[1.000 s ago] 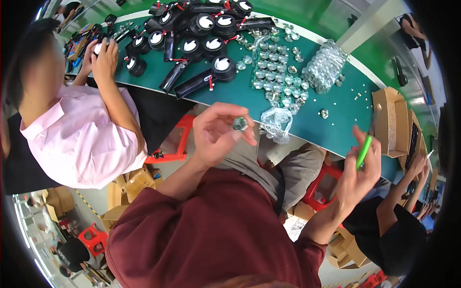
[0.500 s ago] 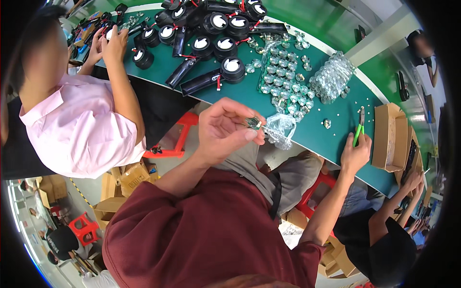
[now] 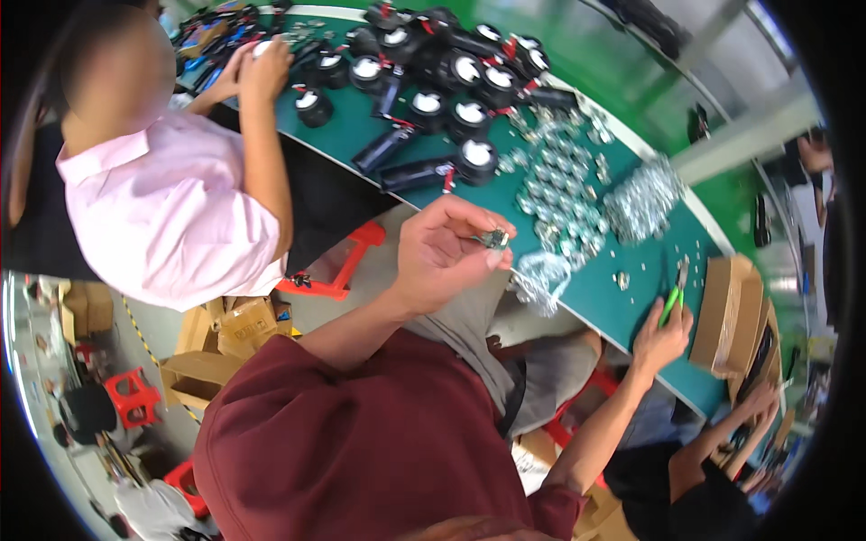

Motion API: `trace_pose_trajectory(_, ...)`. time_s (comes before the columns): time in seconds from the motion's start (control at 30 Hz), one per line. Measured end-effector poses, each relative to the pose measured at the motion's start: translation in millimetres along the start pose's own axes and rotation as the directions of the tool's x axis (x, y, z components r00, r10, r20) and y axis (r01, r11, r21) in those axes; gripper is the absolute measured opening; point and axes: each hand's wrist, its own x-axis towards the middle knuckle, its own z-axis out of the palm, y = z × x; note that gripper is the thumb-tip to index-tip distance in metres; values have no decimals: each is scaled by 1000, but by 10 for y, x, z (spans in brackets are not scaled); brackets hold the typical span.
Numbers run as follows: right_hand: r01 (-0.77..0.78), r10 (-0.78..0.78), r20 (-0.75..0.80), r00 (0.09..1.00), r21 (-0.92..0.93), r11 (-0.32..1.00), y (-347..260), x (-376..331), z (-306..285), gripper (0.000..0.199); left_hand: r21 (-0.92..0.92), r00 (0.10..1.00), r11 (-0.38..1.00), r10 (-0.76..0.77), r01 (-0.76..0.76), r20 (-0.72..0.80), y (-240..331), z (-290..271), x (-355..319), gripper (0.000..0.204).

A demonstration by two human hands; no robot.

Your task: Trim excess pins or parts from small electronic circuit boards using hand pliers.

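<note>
Green workbench (image 3: 591, 290), 1, runs beyond both hands, its near edge just past L fingertips. Co-worker in pink shirt (image 3: 171, 207), 1, sits well left of L hand; another in black top (image 3: 713, 505), 1, is right of and nearer than R hand. Pile of black tubes w/ round, white-topped heads (image 3: 475, 162): 10+ units, overlapping, exact no. unclear; beyond L hand. Open cardboard box (image 3: 722, 316), 1, just right of R hand, w/ more cardboard behind it. Cluster of small shiny modules (image 3: 564, 194), too many & blurred to count, beyond and right of L hand. Shiny clear-plastic bundle (image 3: 643, 200), 1, farther right, beyond R hand. Crumpled clear plastic bag (image 3: 543, 281), 1, at bench edge, just right of L fingertips.

L hand (image 3: 456, 252): raised, elbow bent, fingers curled, palm partly visible; thumb & forefinger pinch the PCB. R hand (image 3: 663, 341): arm stretched out fwd-right, fist wrapped round pliers' grips at bench edge.

Green-handled pliers (image 3: 674, 299), 1, in R hand, tips pointing away from it. Loose module (image 3: 621, 280), 1, on bench, left of and beyond R hand. Small PCB (image 3: 495, 239), 1, at L hand's fingertips, clear of bench. Tiny pale bits, several, beyond R hand near pliers' tips.
</note>
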Motion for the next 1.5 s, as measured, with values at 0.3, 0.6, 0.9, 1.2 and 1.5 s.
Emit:
trace_pose_trajectory(0.3, -21, 22, 36, 999, -15, 1000, -14, -7, -39, 35, 611, 785, 749, 529, -254, -321, 566, -921, 1187, 19)
trace_pose_trajectory(0.6, -51, 50, 56, 997, 12, 999, -98, 8, -50, 36, 858, 610, 176, 635, 482, -473, 1124, -2481, 2834, 21)
trace_pose_trajectory(0.9, -19, 18, 56, 998, 16, 1000, -92, -3, -50, 36, 605, 766, -469, 400, 643, -504, 1047, -4208, 3357, 28)
trace_pose_trajectory(1.2, -49, 59, 113, 992, -87, 995, -73, -44, -89, 37, 662, 757, -367, 324, 653, -568, 1013, -3405, 3269, 32)
trace_pose_trajectory(1.5, 35, -33, 58, 998, -34, 999, -9, -53, -72, 39, 971, 848, 152, 524, -183, 78, 910, -649, 2078, 17)
